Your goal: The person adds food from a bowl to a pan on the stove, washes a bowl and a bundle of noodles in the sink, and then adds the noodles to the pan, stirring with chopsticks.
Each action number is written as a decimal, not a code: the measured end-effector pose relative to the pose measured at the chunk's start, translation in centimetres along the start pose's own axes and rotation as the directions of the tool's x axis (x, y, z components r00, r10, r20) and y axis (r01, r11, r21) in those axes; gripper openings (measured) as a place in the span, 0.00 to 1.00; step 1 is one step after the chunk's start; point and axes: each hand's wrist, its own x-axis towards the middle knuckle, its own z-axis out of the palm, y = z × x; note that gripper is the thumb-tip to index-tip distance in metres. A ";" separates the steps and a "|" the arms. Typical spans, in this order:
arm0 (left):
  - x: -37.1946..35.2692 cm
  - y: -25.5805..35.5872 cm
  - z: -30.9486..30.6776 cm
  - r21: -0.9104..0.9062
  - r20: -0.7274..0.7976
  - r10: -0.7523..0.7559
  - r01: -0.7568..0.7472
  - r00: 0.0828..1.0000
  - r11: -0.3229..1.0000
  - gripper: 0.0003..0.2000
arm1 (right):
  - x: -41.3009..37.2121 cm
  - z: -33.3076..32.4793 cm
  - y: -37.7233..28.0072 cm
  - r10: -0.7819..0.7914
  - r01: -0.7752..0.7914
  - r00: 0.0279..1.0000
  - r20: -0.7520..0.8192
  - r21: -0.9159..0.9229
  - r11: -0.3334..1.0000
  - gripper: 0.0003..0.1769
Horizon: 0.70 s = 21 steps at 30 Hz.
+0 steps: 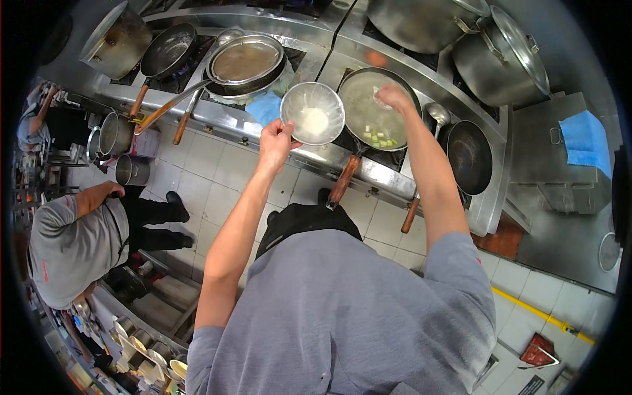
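My left hand [276, 143] grips the near left rim of a small round bowl [332, 105], with white, powdery-looking stuff [312, 121] at its bottom. Right of the bowl, a frying pan [417, 95] with a wooden handle [343, 183] sits on the stove. It holds cloudy pale liquid [359, 99] and several green-and-white chopped pieces [380, 139] near its front. Over the pan's far right part is my right hand [394, 97], fingers drawn together. Something whitish shows at its fingertips, too small to name.
Left on the stove are a strainer [247, 62] over a pan, a dark pan [168, 50] and a blue cloth [264, 107]. A ladle [438, 114] and black pan [469, 157] lie right; big pots [497, 62] stand behind. Another person [79, 237] stands at left.
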 end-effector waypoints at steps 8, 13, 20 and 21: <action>-1.2 0.3 -0.8 -0.030 -0.023 -0.016 0.015 1.000 0.999 0.09 | -1.7 -1.7 -1.9 -0.026 0.053 0.991 -0.132 0.203 0.978 0.11; -1.3 -0.2 -1.0 -0.034 -0.058 -0.006 0.004 0.998 0.999 0.11 | -1.5 -0.6 0.8 -0.235 0.241 0.965 -0.118 0.041 0.970 0.07; -1.0 -0.8 -0.4 -0.044 -0.042 -0.016 0.014 0.999 0.999 0.10 | -2.6 1.8 1.8 -0.329 0.317 0.937 -0.122 -0.103 0.943 0.08; -1.1 -0.7 -0.3 -0.052 -0.038 -0.011 0.009 0.999 0.999 0.11 | -2.6 1.7 1.9 -0.335 0.323 0.928 -0.162 -0.098 0.941 0.07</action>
